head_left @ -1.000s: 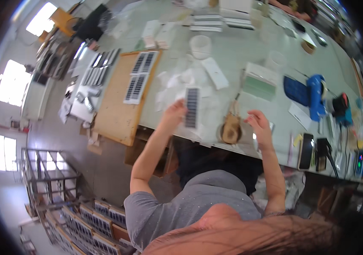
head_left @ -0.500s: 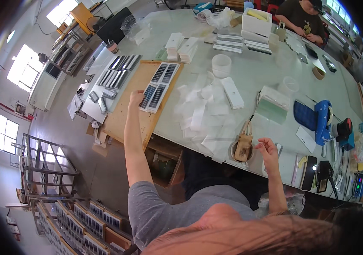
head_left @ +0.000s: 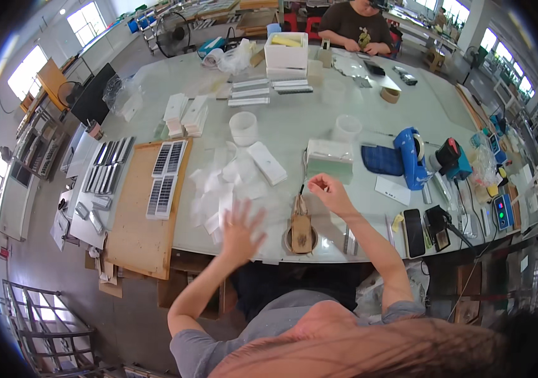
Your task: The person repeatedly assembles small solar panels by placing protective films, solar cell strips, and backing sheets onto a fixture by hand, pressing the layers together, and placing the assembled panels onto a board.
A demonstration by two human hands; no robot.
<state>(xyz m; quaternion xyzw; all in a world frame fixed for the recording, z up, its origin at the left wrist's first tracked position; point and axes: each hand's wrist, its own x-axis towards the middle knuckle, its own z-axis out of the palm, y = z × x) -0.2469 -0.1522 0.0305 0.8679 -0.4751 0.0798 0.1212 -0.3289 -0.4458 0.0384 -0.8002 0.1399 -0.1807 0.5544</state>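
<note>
My left hand (head_left: pixel 242 234) is open, fingers spread and slightly blurred. It hovers at the near edge of a loose heap of thin white sheets (head_left: pixel 223 177). My right hand (head_left: pixel 329 191) is closed, fingertips drawn together; whatever they may hold is too small to make out. It is just in front of a stack of clear greenish plates (head_left: pixel 330 169). To its left, a worn tan block (head_left: pixel 301 230) stands in a round dish near the table edge. Dark-celled white-backed panels (head_left: pixel 167 179) lie on the tan board (head_left: pixel 131 236) at the left.
A white cup (head_left: pixel 244 128) and stacked white strips (head_left: pixel 266 162) stand beyond the heap. On the right are a blue tape dispenser (head_left: pixel 411 157), a phone (head_left: pixel 414 232) and a blue control box (head_left: pixel 503 211). A person (head_left: pixel 358 28) sits across the table.
My left hand has left the panels on the board and moved right to the white sheets, its fingers spreading. My right hand has moved forward towards the clear plates. The view has swung right.
</note>
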